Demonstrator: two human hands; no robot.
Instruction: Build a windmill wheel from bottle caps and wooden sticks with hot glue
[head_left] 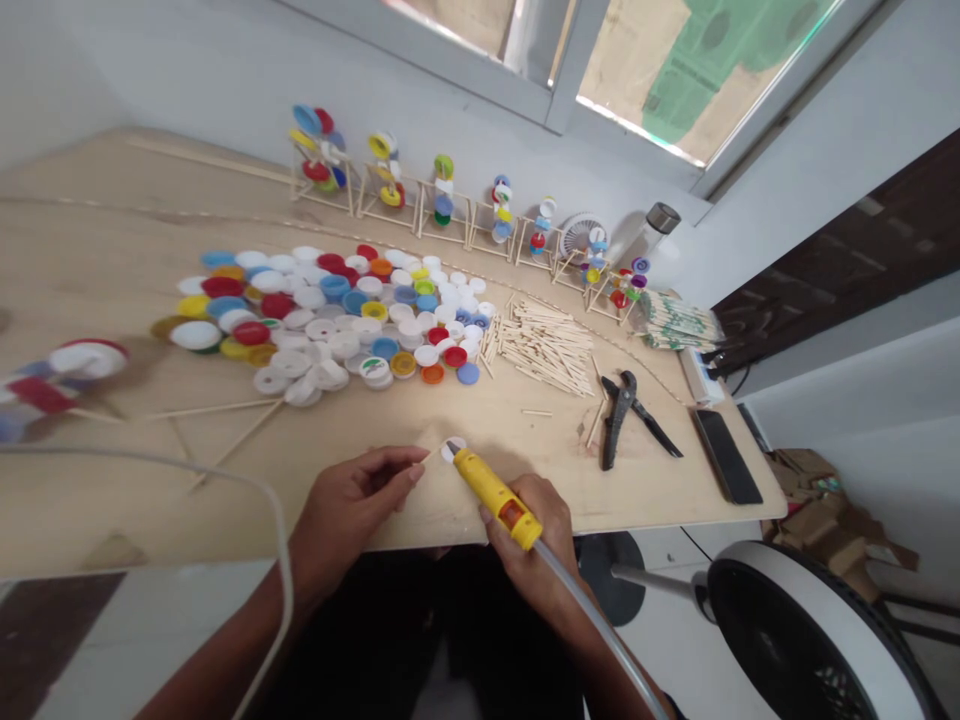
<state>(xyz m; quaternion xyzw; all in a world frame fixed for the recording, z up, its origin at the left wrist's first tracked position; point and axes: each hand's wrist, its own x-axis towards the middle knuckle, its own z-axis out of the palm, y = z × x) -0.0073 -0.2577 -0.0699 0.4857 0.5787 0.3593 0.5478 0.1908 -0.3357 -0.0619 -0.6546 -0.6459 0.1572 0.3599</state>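
My left hand (352,500) pinches a short thin wooden stick (433,456) between thumb and fingertips, just above the table. The stick points toward a small white bottle cap (459,441). Closed around a yellow hot glue gun (487,483), my right hand (546,525) holds its nozzle at that cap, close to the stick's tip. Whether nozzle and stick touch is too small to tell. A long clear glue stick (592,612) runs out of the gun's back end over my right forearm.
Beyond my hands lie many coloured bottle caps (345,346) and a pile of cut sticks (546,342). Black cutters (618,415) and a phone (726,457) are at right. Cap-and-stick models (444,205) line the wall. A white cable (279,520) crosses my left forearm.
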